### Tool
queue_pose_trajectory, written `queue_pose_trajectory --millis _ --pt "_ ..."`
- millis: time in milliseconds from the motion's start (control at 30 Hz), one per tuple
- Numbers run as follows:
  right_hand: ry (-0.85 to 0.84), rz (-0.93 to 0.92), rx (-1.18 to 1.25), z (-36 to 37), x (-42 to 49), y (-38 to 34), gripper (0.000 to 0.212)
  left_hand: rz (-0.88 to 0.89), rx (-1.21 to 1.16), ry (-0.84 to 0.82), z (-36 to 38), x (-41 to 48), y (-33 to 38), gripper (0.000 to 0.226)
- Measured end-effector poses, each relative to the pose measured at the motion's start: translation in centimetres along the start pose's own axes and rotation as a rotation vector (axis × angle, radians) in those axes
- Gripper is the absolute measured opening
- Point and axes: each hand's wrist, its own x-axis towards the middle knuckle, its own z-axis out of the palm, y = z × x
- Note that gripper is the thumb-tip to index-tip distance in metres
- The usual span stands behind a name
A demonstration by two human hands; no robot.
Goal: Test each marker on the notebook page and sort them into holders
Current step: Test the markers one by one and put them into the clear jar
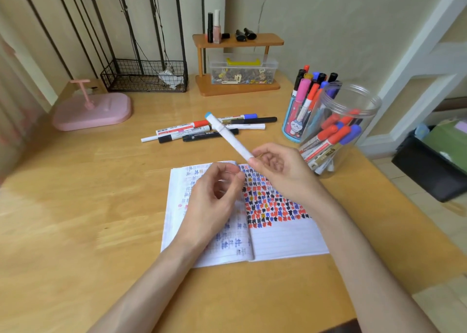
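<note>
Left hand [214,193] hovers above the notebook [283,241], fingers curled; whether it pinches anything cannot be determined. Right hand [280,170] pinches the white marker [229,136] by its near end, blue end pointing away. Steady the page; stroke lightly on blank lines beneath the right hand.

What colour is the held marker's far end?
Light blue, on the marker; head view.

Looked like a home study corner: a wooden table [75,206] stood against a painted wall, nail polish [216,30] on a small shelf [237,40], a wire basket [144,76] alongside.
</note>
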Motion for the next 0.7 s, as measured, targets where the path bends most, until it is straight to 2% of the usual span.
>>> queue_pose_trajectory --millis 100,167,300,433,700 --pt "-0.050 0.064 0.281 -0.1 -2.8 -0.4 0.014 0.032 0.043 -0.061 0.2 -0.2 0.4 0.033" --pt "-0.037 0.081 0.403 0.2 -3.9 -0.2 0.014 0.098 0.147 -0.121 0.3 -0.4 0.4 0.033" --pt "0.064 0.081 0.463 1.0 -4.8 0.5 0.019 0.243 0.418 -0.131 -0.2 -0.7 -0.1 0.022" --pt "0.158 0.061 0.512 1.5 -5.1 0.7 0.024 0.327 0.586 -0.192 -0.5 -0.7 -0.2 0.026" --pt "0.229 0.037 0.524 1.2 -5.8 0.7 0.030 0.369 0.600 -0.235 -0.2 -1.1 0.9 0.028"
